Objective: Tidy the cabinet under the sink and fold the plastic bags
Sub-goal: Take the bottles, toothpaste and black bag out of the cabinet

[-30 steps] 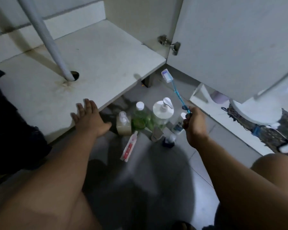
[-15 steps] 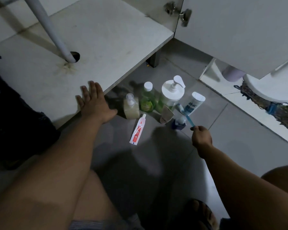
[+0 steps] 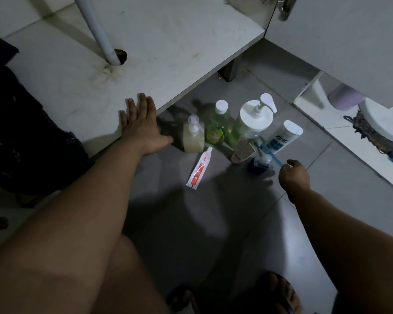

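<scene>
Left hand (image 3: 141,125) lies flat, fingers spread wide, on the cabinet floor (image 3: 168,48) edge; right hand (image 3: 293,175), at four o'clock, grips a blue toothbrush (image 3: 270,152) beside bottles (image 3: 254,123).

Grey tiled floor (image 3: 213,223) bearing upright bottles (image 3: 218,128), a flat toothpaste tube (image 3: 199,169); bare cabinet shelf (image 3: 168,46) just behind.

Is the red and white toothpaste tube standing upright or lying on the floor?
Lying flat. The toothpaste tube rests lengthwise on the floor tiles, its cap toward the bottles.
</scene>
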